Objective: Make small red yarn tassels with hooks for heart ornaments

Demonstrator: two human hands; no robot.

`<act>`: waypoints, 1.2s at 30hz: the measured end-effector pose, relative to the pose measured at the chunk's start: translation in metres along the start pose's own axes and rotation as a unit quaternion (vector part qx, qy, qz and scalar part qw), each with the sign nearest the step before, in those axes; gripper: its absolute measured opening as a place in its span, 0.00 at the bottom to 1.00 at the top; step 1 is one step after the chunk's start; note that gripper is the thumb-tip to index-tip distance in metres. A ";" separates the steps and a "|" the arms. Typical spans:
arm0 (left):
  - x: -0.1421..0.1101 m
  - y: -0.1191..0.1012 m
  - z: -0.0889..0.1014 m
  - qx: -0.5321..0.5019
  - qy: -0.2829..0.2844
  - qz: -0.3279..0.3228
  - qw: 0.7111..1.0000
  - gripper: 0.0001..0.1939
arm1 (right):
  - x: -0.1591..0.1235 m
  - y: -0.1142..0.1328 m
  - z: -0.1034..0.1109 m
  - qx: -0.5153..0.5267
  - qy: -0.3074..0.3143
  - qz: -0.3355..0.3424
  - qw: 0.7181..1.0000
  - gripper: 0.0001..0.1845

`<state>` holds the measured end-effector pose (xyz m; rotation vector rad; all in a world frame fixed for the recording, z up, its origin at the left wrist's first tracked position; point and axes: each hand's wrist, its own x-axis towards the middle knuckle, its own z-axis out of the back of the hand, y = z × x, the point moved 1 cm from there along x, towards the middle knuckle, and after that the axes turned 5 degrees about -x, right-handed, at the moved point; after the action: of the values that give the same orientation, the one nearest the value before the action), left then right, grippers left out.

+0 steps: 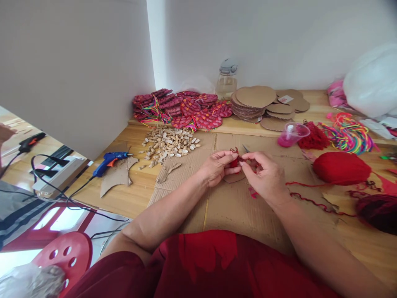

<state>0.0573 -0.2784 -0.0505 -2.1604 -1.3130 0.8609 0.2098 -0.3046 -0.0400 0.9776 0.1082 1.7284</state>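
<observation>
Over the cardboard sheet, my left hand pinches a small bundle of red yarn between thumb and fingers. Close beside it, my right hand is closed in a pinch at the bundle's right side, seemingly on its yarn; the fingers partly hide it. Beneath the hands lies a small cut piece of cardboard. A pointed metal tip shows just behind my fingers, the rest hidden. Right of my right hand rests a red yarn ball with a loose strand, and a dark red yarn ball.
Peanut shells are heaped at left, near a blue glue gun whose cord runs to a power strip. Behind stand decorated red pieces, stacked cardboard discs and a bottle. A plastic cup and colourful cords lie right.
</observation>
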 end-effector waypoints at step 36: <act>0.002 -0.002 -0.001 0.033 0.022 -0.101 0.994 0.18 | -0.001 0.003 -0.009 0.478 0.164 -0.405 0.762 0.16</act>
<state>0.0576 -0.2762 -0.0493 -1.9467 -1.4312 0.7611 0.2018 -0.3033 -0.0456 1.0528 1.5412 0.9172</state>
